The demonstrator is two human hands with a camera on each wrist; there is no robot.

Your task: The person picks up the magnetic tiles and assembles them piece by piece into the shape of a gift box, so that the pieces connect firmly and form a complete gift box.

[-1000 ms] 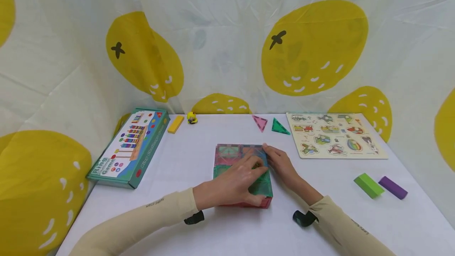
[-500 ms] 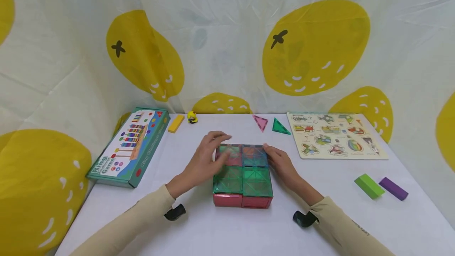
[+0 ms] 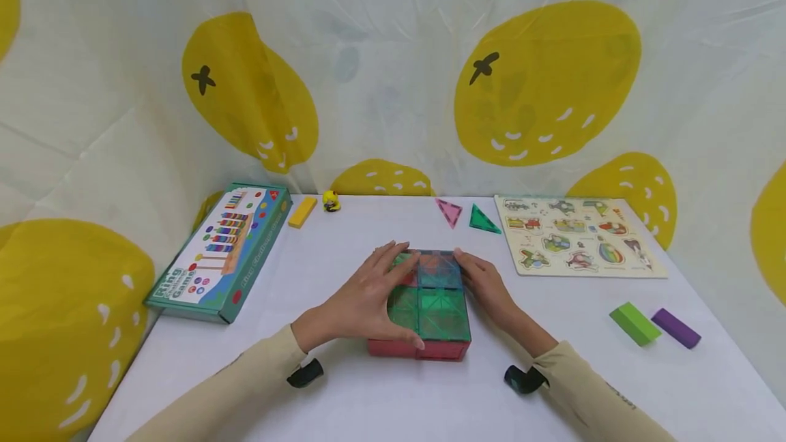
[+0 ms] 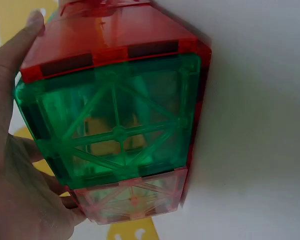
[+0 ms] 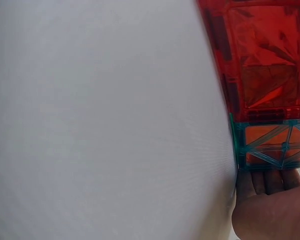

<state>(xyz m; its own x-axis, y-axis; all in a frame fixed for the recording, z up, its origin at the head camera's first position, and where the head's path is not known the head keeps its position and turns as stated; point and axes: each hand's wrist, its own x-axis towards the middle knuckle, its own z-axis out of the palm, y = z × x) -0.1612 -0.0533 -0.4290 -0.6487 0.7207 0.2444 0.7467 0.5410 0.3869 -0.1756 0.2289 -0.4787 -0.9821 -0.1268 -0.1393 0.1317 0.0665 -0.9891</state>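
A low box built of see-through magnetic tiles (image 3: 443, 312) stands mid-table in the head view. Its top shows green tiles in front and a blue one at the back right; its front is red. Over the left part of the top spreads my left hand (image 3: 362, 295), thumb toward the front edge and fingers toward the back. The left wrist view shows a green side tile (image 4: 120, 125) beside that hand; whether the palm touches is unclear. My right hand (image 3: 489, 288) rests its fingers along the box's right side, near the back corner, against a blue tile (image 5: 277, 145).
Pink (image 3: 449, 212) and green (image 3: 484, 219) triangle tiles lie behind the box. A picture puzzle board (image 3: 577, 237), green block (image 3: 635, 324) and purple block (image 3: 676, 328) are at right. At left are a game box (image 3: 221, 251), yellow block (image 3: 303, 212) and small yellow figure (image 3: 331, 201).
My left hand drew back left off the box top, uncovering it, then came right again to spread over the left part. My right hand has stayed at the right side.
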